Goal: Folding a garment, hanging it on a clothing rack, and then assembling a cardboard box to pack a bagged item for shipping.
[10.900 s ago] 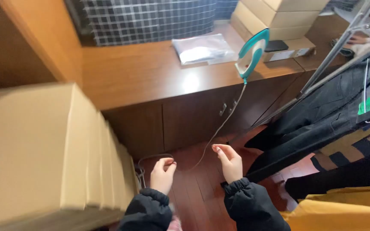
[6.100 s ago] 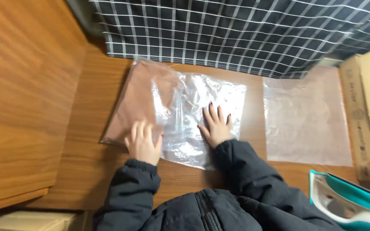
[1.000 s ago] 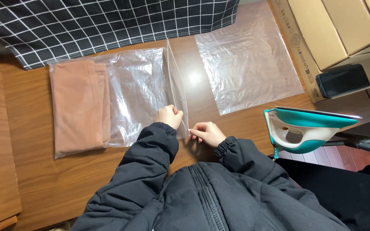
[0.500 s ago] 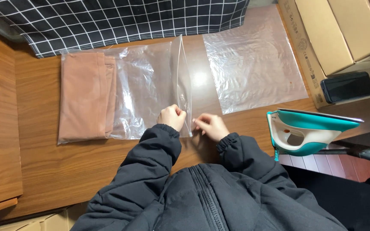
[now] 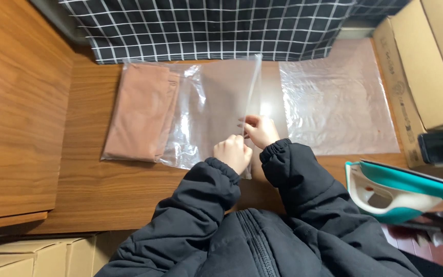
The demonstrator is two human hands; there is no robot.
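A clear plastic bag [image 5: 201,110] lies on the wooden counter [image 5: 85,169] with a folded pinkish-brown garment [image 5: 142,115] inside its left part. The bag's open right edge stands lifted as a flap [image 5: 253,84]. My left hand [image 5: 232,152] pinches the near end of that edge. My right hand [image 5: 260,130] pinches the same edge just beyond it. Both sleeves are black and padded.
A second flat clear bag [image 5: 334,102] lies to the right. A teal and white iron [image 5: 396,192] rests at the counter's right edge. Cardboard boxes [image 5: 426,66] stand at the far right, a black checked cloth [image 5: 221,25] hangs at the back, a wooden panel [image 5: 11,118] rises on the left.
Both hands have stayed on the bag's open edge; the right hand has slid a little farther along it. The camera has shifted, so the bag sits more central.
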